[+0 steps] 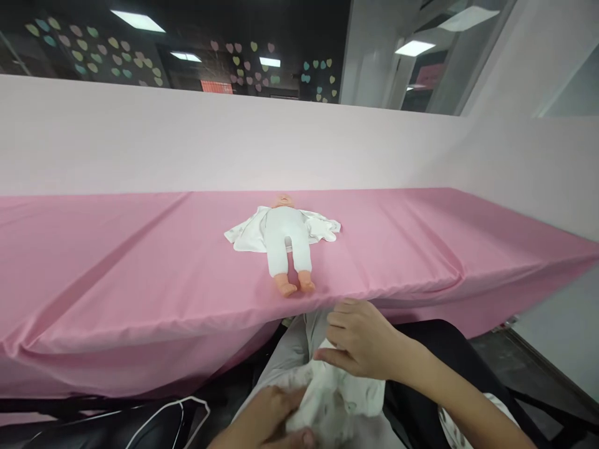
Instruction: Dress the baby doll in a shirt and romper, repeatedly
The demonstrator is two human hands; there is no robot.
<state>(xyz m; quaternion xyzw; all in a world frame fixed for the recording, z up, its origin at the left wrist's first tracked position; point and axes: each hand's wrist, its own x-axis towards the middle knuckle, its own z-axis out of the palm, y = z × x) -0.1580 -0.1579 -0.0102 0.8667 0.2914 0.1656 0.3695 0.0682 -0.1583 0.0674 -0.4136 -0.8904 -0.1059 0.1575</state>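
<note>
A white baby garment (322, 399) with a faint print lies bunched over my lap. My left hand (276, 411) is closed on its lower left side, thumb and fingers around the fabric. Higher up and to the right, my right hand (358, 337) grips the garment's upper edge with fingers curled, just in front of the table edge. On the table a baby doll (285, 240) lies on its back in white leggings, bare feet toward me. A white top (250, 234) is spread out beneath the doll, its sleeves reaching to both sides.
A pink cloth (140, 268) covers the table and hangs over its front edge in folds. Behind stands a white wall (234, 137) with dark glass above, dotted with heart stickers (93, 50). A white cable (163, 408) lies on a black surface at lower left.
</note>
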